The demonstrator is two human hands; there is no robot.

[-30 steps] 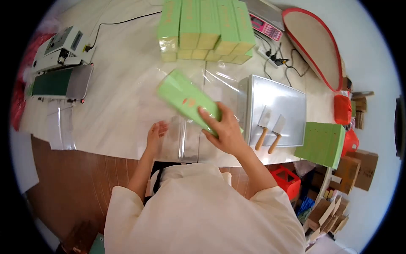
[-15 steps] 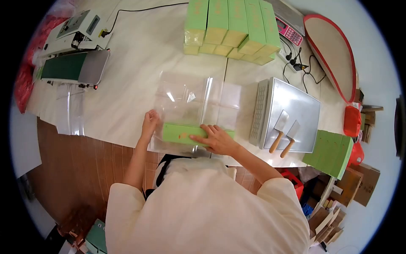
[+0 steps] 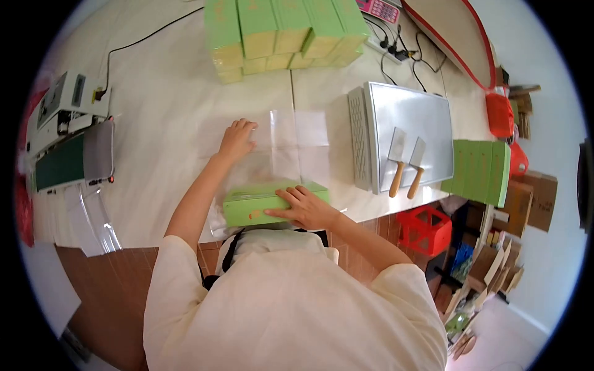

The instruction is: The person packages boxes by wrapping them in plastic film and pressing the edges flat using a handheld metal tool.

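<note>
A long green box (image 3: 244,209) lies near the table's front edge, on a sheet of clear plastic film (image 3: 281,139). My right hand (image 3: 306,208) rests on the box, its fingers over the top and the thumb on the near side. Beyond the box, my left hand (image 3: 238,139) is over the left part of the film with its fingers apart and bent. Whether its fingertips touch the film cannot be made out. The film spreads out behind the box, and some of it shows at the box's left end.
Stacked green boxes (image 3: 278,31) stand at the back. On the right, two knives (image 3: 406,162) lie on a metal case (image 3: 433,117), with more green boxes (image 3: 479,170) beyond. A machine (image 3: 71,130) and plastic sleeves (image 3: 93,219) are at the left. Cables run at the back right.
The green box, in the air a second ago, came down onto the film under my right hand. My left hand has moved from the film's left edge to farther over it.
</note>
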